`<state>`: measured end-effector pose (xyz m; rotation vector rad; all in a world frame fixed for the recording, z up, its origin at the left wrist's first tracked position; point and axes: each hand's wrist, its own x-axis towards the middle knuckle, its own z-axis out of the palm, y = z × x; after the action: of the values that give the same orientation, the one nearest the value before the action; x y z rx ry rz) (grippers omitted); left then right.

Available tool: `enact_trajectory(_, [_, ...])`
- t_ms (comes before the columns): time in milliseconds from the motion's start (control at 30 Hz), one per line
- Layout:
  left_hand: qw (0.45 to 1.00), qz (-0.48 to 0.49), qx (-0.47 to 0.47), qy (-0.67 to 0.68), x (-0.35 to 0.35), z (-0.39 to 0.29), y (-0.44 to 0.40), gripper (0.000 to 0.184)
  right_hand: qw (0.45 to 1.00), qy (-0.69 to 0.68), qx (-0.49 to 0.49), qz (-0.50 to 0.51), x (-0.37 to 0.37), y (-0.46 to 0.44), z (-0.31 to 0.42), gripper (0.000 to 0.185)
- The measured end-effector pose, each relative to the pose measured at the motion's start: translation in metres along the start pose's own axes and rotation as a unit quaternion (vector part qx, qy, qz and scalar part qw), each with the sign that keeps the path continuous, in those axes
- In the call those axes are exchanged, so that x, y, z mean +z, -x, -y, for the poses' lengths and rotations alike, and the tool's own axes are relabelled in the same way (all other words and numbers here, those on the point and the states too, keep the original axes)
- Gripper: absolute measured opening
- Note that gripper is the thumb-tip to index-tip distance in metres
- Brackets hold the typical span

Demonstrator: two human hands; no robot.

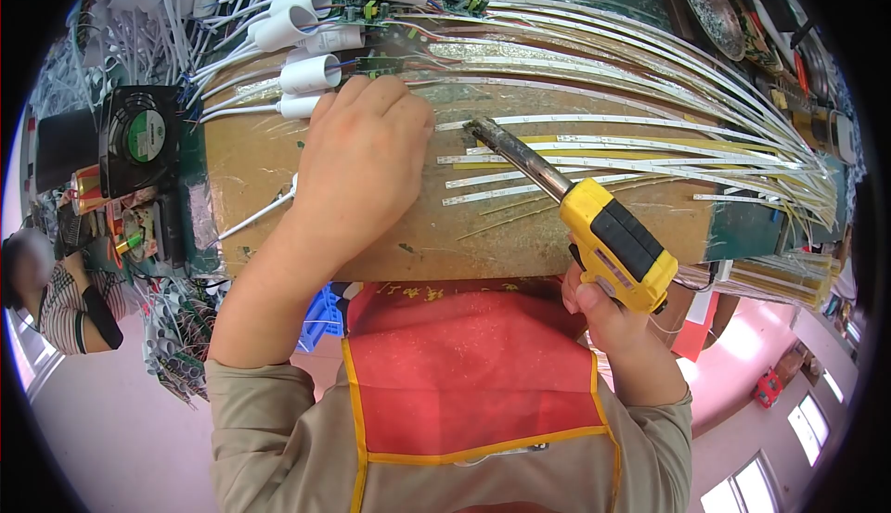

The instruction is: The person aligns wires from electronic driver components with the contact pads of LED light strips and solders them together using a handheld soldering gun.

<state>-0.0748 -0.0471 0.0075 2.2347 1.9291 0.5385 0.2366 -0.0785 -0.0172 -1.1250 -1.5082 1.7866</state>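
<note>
My right hand (603, 309) grips a yellow and black soldering gun (617, 244), its dark tip at the end of an LED strip (538, 120). Beside that tip, my left hand (371, 147) is closed with the fingers curled down over the board; whatever they pinch is hidden beneath them. Just past its knuckles lies a small green circuit board (379, 65). White plastic caps (309, 74) on white cables sit to the left of these fingers. Several more LED strips (520, 160) lie side by side to the right, below the iron's tip.
A brown work board (353, 264) covers the bench front. A black fan (141, 140) stands at left, near bundles of white cables (176, 12). A metal dish (712, 10) and tools are at upper right. Another person (70, 300) sits at far left.
</note>
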Motion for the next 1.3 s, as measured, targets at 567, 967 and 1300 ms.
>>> enact_trajectory(567, [0.995,0.013,-0.093,0.024,-0.007,-0.003,0.008,0.029,1.0,-0.013,0.026,0.012,-0.001,-0.001,0.004,0.059])
enact_trajectory(967, [0.995,-0.026,-0.05,0.079,-0.001,-0.004,0.003,0.011,0.998,-0.056,0.039,0.003,0.001,-0.002,0.009,0.046])
enact_trajectory(1300, [0.997,-0.02,-0.051,0.062,0.001,-0.003,0.001,0.008,0.998,-0.041,0.043,-0.003,0.002,-0.001,0.006,0.06])
